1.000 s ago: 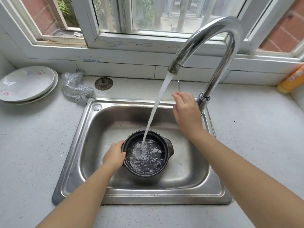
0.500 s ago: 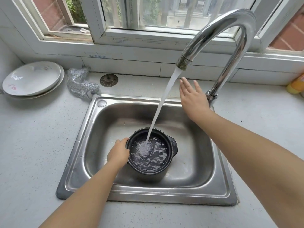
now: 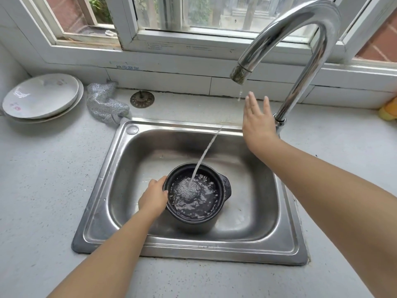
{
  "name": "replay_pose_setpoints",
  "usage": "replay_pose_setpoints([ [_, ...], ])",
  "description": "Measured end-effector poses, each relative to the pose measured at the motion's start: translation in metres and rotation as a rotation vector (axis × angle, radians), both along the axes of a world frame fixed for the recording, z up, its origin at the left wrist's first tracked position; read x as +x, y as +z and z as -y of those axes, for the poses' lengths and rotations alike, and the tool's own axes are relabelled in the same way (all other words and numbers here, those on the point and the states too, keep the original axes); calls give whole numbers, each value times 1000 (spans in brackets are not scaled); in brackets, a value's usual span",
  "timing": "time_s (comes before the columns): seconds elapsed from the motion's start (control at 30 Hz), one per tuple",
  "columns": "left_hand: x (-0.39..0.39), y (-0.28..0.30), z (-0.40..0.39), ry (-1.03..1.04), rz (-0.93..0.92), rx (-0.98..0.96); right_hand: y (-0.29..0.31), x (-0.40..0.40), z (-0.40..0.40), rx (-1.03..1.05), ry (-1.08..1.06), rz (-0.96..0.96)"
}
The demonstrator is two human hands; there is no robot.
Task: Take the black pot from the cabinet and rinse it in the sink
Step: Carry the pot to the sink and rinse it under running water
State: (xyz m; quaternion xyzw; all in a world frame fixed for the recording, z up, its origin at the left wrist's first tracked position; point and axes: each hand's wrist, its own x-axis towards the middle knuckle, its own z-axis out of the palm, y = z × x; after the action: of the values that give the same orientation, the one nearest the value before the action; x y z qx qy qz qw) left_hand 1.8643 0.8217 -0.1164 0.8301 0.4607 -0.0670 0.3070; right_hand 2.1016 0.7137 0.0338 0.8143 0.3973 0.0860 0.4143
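The black pot [image 3: 214, 214] stands upright in the steel sink [image 3: 120, 166], partly filled with bubbling water. My left hand [image 3: 153, 197] grips its left rim and handle. A thin tail of water still falls into the pot, while only drips hang from the spout of the chrome tap [image 3: 277, 33]. My right hand [image 3: 257, 122] is raised beside the tap's base, fingers straight and spread, holding nothing. Whether it touches the tap I cannot tell.
Two stacked white plates [image 3: 41, 96] lie at the back left of the grey counter [image 3: 43, 190]. A silver mesh scrubber [image 3: 105, 103] and a round drain strainer [image 3: 142, 99] sit behind the sink. A yellow bottle [image 3: 388, 110] shows at the right edge. A window runs along the back.
The full stream from the spout has broken off to drips and a falling tail. My right hand has opened flat by the tap's base. My left hand still holds the pot.
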Motion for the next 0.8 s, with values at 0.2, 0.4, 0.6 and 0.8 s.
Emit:
replay_pose_setpoints([
  [0.2,-1,-1,2,19,31,-24,-10,-17,5,257,83,-245],
  [0.4,-3,-1,7,85,61,-48,-75,-61,29,563,207,-601],
  [0.6,-9,-7,7,202,114,-107,-145,-87,49,688,-229,-864],
  [0.8,-7,-9,7,209,140,-115,-174,-90,55,1158,-855,-1255],
])
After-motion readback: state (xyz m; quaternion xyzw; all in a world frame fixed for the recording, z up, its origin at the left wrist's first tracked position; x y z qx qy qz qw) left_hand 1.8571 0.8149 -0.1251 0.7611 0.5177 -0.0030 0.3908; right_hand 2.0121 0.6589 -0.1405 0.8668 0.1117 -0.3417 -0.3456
